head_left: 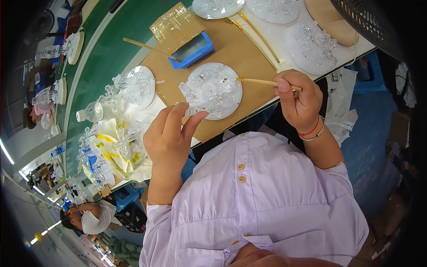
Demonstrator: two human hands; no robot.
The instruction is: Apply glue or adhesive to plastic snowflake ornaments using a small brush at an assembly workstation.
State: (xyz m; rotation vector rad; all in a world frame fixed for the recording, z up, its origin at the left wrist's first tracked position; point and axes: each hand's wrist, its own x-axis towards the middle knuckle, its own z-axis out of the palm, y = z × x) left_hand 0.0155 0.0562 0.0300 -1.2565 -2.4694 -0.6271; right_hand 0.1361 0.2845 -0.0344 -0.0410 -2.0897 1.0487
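Lavender shirt (275, 182) below, right hand (301, 100) pinches a stick (262, 82); left hand (168, 135) curls half-open, hold unclear.

No text, labels, numbers or signs readable; crumpled thin white sheet (346, 100) at right bears small dark printed mark (336, 76), too tiny to read

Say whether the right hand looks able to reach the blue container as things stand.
Probably yes: flat brown board mostly separates the right hand from the blue container, with the white disc sitting to one side. The hand holds a thin stick, though, and may need to stretch.
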